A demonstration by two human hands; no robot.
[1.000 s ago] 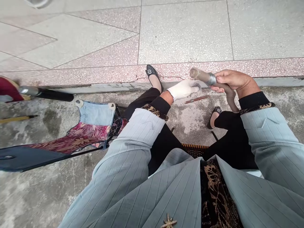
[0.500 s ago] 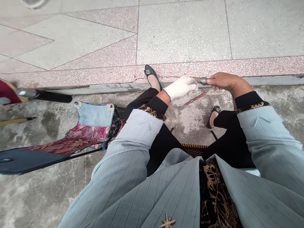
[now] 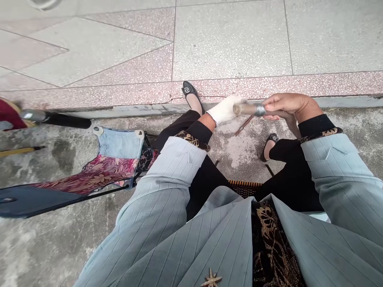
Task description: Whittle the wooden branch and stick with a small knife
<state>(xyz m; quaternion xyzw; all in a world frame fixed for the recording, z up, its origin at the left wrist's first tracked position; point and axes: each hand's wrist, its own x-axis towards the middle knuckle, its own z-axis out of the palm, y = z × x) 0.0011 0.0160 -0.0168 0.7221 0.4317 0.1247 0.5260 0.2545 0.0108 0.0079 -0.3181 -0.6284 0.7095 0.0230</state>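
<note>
My right hand (image 3: 283, 104), bare, is closed around a wooden handle (image 3: 247, 109) bound with silvery wire (image 3: 259, 110). The handle lies roughly level, its round end pointing left. Beside that end is my left hand (image 3: 224, 111) in a white knitted glove; its fingers are smeared by motion and partly behind the handle, so their grip is unclear. A thin reddish-brown strip (image 3: 243, 126) slants down below the handle near the wire. Whether it joins the handle cannot be made out.
A fabric folding chair (image 3: 110, 163) stands to the left. Near it are a black-handled object (image 3: 67, 119) and a yellow stick (image 3: 18, 152). A low step edge (image 3: 134, 113) runs ahead, with tiled floor (image 3: 230, 40) above it. A woven seat (image 3: 245, 190) is beneath me.
The handle's end has come into view in front of the glove and dropped slightly. My right hand has shifted slightly right. The reddish strip now slants more steeply.
</note>
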